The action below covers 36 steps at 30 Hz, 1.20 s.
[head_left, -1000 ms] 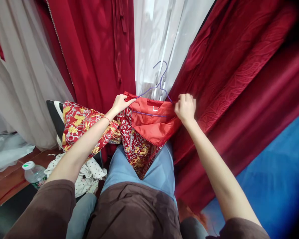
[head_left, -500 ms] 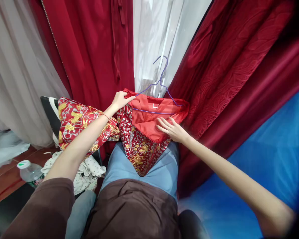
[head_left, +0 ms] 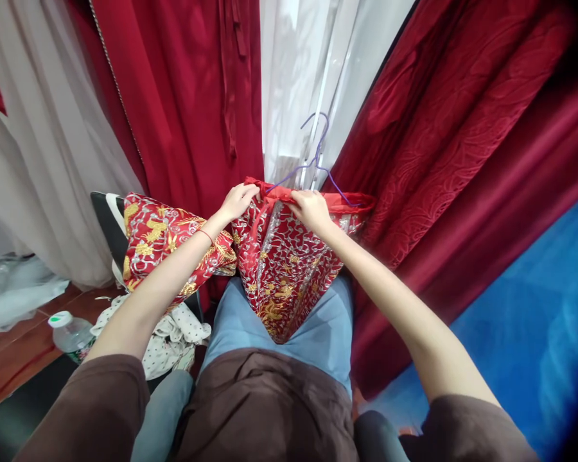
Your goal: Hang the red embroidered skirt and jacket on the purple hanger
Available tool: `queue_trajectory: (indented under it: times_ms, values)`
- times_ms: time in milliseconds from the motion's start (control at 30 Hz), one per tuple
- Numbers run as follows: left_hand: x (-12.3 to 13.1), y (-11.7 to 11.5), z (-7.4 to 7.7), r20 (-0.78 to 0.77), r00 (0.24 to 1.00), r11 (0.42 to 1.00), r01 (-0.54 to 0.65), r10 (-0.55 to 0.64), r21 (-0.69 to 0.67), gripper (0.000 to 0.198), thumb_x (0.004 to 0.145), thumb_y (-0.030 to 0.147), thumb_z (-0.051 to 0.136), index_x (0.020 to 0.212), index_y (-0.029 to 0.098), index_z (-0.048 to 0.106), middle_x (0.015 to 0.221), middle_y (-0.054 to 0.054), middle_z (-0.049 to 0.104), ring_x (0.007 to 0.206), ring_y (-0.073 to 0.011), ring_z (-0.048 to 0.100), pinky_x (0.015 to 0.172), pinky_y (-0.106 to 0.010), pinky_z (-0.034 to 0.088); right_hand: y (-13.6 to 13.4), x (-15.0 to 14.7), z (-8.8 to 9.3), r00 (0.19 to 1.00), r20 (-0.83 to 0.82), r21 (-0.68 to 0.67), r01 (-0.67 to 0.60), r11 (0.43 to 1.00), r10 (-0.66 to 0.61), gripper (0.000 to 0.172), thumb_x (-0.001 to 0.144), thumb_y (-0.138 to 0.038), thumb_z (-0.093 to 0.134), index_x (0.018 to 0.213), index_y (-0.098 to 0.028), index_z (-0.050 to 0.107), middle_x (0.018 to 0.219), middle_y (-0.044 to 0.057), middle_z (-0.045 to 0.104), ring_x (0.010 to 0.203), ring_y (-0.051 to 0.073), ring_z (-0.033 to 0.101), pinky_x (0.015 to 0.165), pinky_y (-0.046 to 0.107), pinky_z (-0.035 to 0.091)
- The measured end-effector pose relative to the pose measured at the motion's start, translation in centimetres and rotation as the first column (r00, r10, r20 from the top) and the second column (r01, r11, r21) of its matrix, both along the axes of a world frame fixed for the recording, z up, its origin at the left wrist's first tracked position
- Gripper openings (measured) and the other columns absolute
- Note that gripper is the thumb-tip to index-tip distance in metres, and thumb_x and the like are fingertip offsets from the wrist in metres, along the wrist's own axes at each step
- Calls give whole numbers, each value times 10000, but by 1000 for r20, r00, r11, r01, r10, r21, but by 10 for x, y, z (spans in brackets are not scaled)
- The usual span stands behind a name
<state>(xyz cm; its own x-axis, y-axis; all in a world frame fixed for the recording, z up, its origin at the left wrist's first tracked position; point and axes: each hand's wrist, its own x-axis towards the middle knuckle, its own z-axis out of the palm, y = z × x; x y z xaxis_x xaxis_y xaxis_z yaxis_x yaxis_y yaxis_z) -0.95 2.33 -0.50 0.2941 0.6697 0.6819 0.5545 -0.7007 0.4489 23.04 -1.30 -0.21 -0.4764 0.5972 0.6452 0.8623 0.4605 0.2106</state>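
A red garment [head_left: 289, 269] embroidered in gold and silver hangs over my knees. The purple wire hanger [head_left: 316, 149] sticks up out of its red top edge, its lower part hidden inside the cloth. At the top left corner, my left hand [head_left: 241, 200] is closed around the garment's edge. Near the middle of the same edge, my right hand [head_left: 311, 208] pinches the front layer, fingers curled over the rim. The fingertips of the right hand are partly hidden.
A folded red and gold embroidered cloth [head_left: 161, 237] lies on a black chair at left. Below it are a dotted white cloth [head_left: 166, 340] and a plastic bottle [head_left: 70, 333]. Red drapes [head_left: 187, 83] and a white sheer curtain [head_left: 291, 77] hang ahead; blue fabric [head_left: 520, 289] covers the right side.
My right hand has moved up from the red lining to the top edge and closed on it. The front layer is raised, covering the lining. My left hand stays at the corner.
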Motion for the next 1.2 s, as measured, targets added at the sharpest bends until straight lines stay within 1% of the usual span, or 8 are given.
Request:
queue_trajectory:
  times_ms: [300,467,567,767,833,967,1067,1200]
  values:
    - [0,-5,-7,-15,997,997,71,-71,30,252,805,229,523,970,233,713,1072,-19,736,985,-233,618,976,-383,433,1,-21,3,987,161,164,-31,986,4,375,1008,-229,403,1352,-131,513,1184,193,636,1010,287,575,842,399,409]
    - [0,-9,-7,-8,997,996,83,-83,41,189,766,206,559,910,211,682,1012,-27,726,918,-213,618,919,-352,461,4,-23,15,864,485,96,-207,974,136,329,1027,-191,341,1212,-212,612,1286,165,586,1075,263,531,848,402,402]
    - [1,-10,-7,-21,998,997,53,-52,50,195,753,194,558,905,214,679,983,-28,719,895,-215,613,906,-351,464,-1,-29,24,858,490,55,-205,977,153,319,1015,-177,331,1144,-156,623,1200,188,608,1060,275,535,855,413,394]
    - [2,-10,-8,-19,1000,998,19,-18,58,178,756,215,589,913,208,674,1008,-45,711,938,-243,626,885,-355,472,13,-31,71,984,-70,-83,-169,982,164,104,923,-206,533,921,-160,626,853,103,640,924,285,620,861,459,458]
    - [2,-10,-8,-30,1000,998,-2,4,55,175,748,213,606,910,209,672,987,-42,710,928,-244,622,892,-361,468,31,-29,93,894,-395,-199,-309,930,212,92,892,-193,607,803,-171,604,685,37,568,824,252,643,804,439,503]
    - [1,-9,-10,-37,999,999,3,-2,49,167,761,200,593,905,224,673,968,-26,711,937,-236,612,918,-367,458,64,-32,127,471,-878,-247,-601,760,86,143,872,-165,677,796,-160,556,627,-23,501,727,200,683,692,398,567]
    - [1,-9,-10,-28,1000,999,7,-6,44,157,757,206,605,897,229,671,958,-19,706,948,-232,610,916,-360,456,79,-41,132,389,-920,-314,-660,683,-47,168,846,-152,703,872,-155,536,662,-31,530,727,188,696,679,396,598]
    - [0,-11,-11,-44,999,998,2,1,62,163,756,208,608,903,233,674,941,-16,694,907,-221,603,874,-344,459,96,-52,106,337,-927,-140,-713,687,161,291,773,-174,759,959,-193,536,680,-50,555,670,154,637,698,426,618]
